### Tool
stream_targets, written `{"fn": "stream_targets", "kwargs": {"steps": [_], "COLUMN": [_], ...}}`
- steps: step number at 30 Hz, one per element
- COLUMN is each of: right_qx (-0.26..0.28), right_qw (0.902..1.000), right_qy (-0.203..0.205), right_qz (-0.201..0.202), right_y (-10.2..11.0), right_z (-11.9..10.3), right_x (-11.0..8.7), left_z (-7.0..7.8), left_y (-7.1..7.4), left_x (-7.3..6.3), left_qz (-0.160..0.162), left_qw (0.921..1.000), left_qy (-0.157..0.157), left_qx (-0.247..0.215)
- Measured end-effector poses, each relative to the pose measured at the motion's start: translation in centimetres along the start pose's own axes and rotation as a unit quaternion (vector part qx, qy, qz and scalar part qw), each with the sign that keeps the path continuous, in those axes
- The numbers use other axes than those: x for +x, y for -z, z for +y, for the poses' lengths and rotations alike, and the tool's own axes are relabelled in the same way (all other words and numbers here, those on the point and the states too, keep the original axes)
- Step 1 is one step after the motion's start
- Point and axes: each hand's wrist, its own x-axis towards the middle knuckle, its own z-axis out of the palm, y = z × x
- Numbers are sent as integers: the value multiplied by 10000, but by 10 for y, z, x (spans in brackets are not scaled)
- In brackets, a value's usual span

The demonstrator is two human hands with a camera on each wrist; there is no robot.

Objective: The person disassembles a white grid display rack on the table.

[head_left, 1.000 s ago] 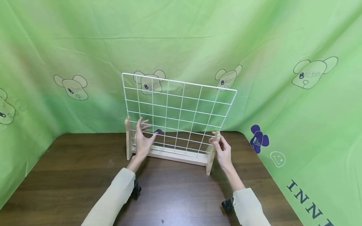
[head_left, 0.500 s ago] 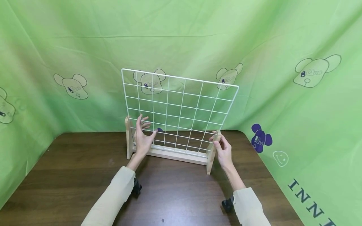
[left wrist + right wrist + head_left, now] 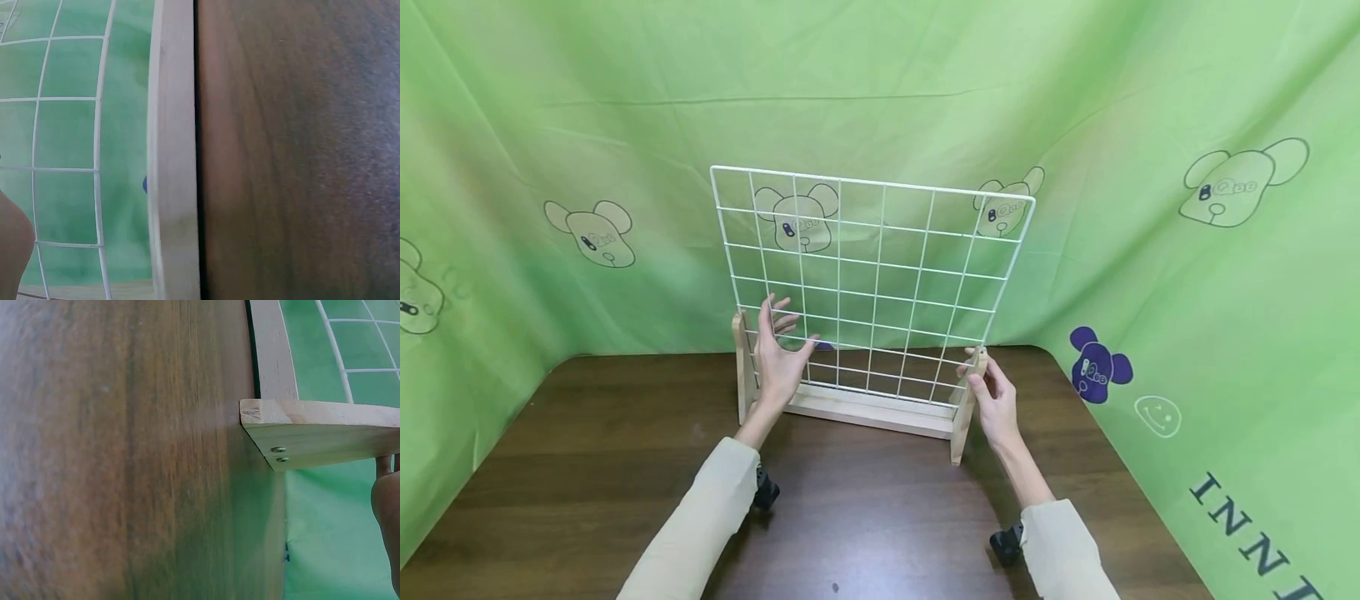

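A white wire grid (image 3: 877,262) stands in a pale wooden stand, between its left upright (image 3: 743,367) and right upright (image 3: 962,417), above a wooden crossbar (image 3: 872,412). My left hand (image 3: 778,362) is at the grid's lower left, thumb spread to the right and fingers extended upward at the wires. With thumb and fingers, my right hand (image 3: 997,408) pinches the top of the right upright, its far fingers partly hidden behind the wood. In the right wrist view two screw heads (image 3: 279,450) show on the upright's outer face.
The stand rests on a dark brown wooden table (image 3: 865,517). Green cloth (image 3: 880,67) printed with mouse-like heads hangs behind it and along both sides. Black wrist cameras (image 3: 1006,546) sit under the sleeves.
The grid's top edge has risen in the head view, the grid tilting more upright. My left hand has shifted slightly upward with it; my right hand stays at the upright.
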Motion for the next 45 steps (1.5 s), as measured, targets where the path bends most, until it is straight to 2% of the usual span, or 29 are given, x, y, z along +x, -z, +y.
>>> {"fn": "stream_targets", "kwargs": {"steps": [8,15,19,29,34,41,45], "right_qx": [-59,-154,-16,226,194,-11,-35], "right_qw": [9999,9998,10000,9963,9969,9979,9985], "right_qy": [-81,-70,-29,691,629,524,416], "right_qz": [-13,-99,-89,-448,-433,-381,-355], "right_y": [0,2,2,-6,-10,-18,-20], "right_z": [0,1,3,6,5,-12,-17], "right_x": [0,0,1,6,5,2,1], "left_z": [4,9,11,11,12,18,21], "left_y": [2,1,1,1,2,0,-1], "left_x": [6,11,15,19,20,26,28], "left_qz": [-29,-36,-27,-34,3,72,110], "left_qw": [9998,9999,9999,9999,10000,9997,9998], "left_qy": [-135,-34,-34,-43,-54,-114,-28], "left_qx": [-117,-88,-115,-118,-68,-185,-152]}}
